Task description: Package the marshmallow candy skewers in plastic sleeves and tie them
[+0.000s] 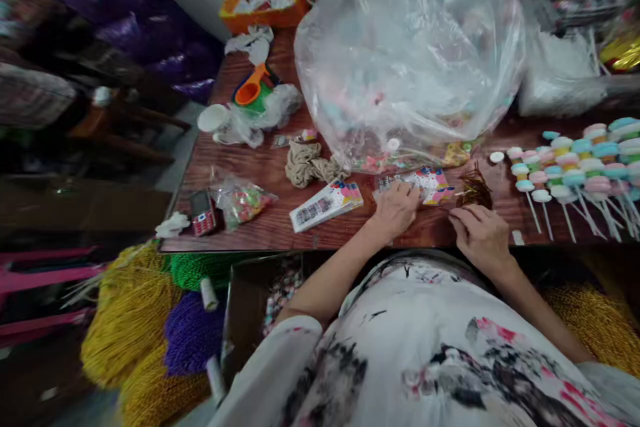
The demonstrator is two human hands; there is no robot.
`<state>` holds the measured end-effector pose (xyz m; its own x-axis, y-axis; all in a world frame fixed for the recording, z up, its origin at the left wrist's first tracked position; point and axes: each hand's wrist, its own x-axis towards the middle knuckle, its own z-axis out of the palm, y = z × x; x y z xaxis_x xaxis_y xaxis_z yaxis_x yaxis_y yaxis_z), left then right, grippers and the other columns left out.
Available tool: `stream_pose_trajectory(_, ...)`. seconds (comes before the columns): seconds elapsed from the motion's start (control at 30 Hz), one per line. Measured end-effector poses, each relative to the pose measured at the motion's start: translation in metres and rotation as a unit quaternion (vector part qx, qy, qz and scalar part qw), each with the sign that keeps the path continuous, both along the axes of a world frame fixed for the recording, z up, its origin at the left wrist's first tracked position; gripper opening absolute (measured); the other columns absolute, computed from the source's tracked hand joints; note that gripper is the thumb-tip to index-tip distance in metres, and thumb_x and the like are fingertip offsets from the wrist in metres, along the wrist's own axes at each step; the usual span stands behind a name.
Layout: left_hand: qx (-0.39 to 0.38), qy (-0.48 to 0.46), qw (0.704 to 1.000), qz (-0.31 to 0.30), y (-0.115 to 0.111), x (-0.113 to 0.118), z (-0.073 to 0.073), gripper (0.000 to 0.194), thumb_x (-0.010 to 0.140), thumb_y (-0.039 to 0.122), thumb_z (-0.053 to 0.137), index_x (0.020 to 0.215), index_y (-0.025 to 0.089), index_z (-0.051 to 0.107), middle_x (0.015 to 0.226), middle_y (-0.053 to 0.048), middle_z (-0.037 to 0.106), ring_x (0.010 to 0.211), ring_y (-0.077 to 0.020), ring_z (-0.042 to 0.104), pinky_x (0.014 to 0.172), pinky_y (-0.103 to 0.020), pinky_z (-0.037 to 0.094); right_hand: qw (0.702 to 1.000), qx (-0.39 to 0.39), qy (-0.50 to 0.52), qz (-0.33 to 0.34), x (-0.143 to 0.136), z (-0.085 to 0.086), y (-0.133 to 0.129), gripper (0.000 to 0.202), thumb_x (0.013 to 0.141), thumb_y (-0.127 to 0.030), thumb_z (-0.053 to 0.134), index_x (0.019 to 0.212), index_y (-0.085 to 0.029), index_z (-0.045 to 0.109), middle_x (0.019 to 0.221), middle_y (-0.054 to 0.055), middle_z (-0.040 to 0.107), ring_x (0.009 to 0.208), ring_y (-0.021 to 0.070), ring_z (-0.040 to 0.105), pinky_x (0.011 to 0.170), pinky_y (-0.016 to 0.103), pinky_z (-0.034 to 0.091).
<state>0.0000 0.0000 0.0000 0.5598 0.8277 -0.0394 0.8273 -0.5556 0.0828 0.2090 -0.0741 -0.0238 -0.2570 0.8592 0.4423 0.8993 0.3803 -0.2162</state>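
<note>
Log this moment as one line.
left hand: on printed cards | right hand: near brown strands, grip unclear | beyond hands: clear plastic bag

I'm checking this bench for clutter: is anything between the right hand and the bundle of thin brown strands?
Nothing visible: the right hand is at the near edge of the bundle of thin brown strands. The left hand is on a printed card, to the left, out of that path.
</note>
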Motion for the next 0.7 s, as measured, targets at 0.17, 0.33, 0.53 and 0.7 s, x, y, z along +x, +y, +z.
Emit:
stream_pose_trajectory(0.17,0.036,-0.058,0.998,-0.002,-0.010,-0.002,-0.002,0.034,0.091,0.012,0.044,0.119,0.018,0.063,0.105,-0.011,0.065,0.099,-0.0249,0.054,0.077,-0.035,0.046,1.000,0.002,-0.017,-0.008,0.003,0.001,-0.001,0.011,0.089,-0.022,0.061,0.093,-0.018,0.070,0.089,0.005,0.071,0.082,0.0194,0.057,0.072,0.033,0.041)
stream_pose_trajectory(0.33,0.120,-0.143,0.982,0.007,0.007,-0.003,-0.010,0.023,0.091,0.017,0.048,0.091,0.019,0.071,0.090,-0.009,0.064,0.093,-0.0236,0.051,0.084,-0.039,0.043,1.000,0.018,0.020,-0.007,0.003,0.001,-0.001,0.011,0.087,-0.019,0.062,0.094,-0.018,0.069,0.092,0.005,0.072,0.085,0.0196,0.060,0.073,0.033,0.044)
stream_pose_trajectory(0.53,0.077,-0.094,0.993,-0.009,-0.004,-0.002,-0.019,0.025,0.093,0.017,0.046,0.104,0.016,0.068,0.093,-0.011,0.064,0.091,-0.0232,0.055,0.079,-0.037,0.043,0.998,0.023,0.046,-0.021,0.009,-0.001,-0.002,0.013,0.085,-0.015,0.061,0.095,-0.019,0.069,0.093,0.005,0.073,0.086,0.0196,0.063,0.075,0.033,0.047)
stream_pose_trajectory(0.7,0.022,-0.164,0.986,0.014,-0.005,-0.010,-0.023,0.020,0.092,0.017,0.052,0.095,0.019,0.071,0.096,-0.008,0.068,0.092,-0.0207,0.058,0.081,-0.034,0.044,0.995,0.043,0.084,-0.040,0.017,-0.002,-0.002,0.014,0.085,-0.015,0.060,0.095,-0.019,0.068,0.091,0.006,0.073,0.083,0.0201,0.064,0.077,0.034,0.050)
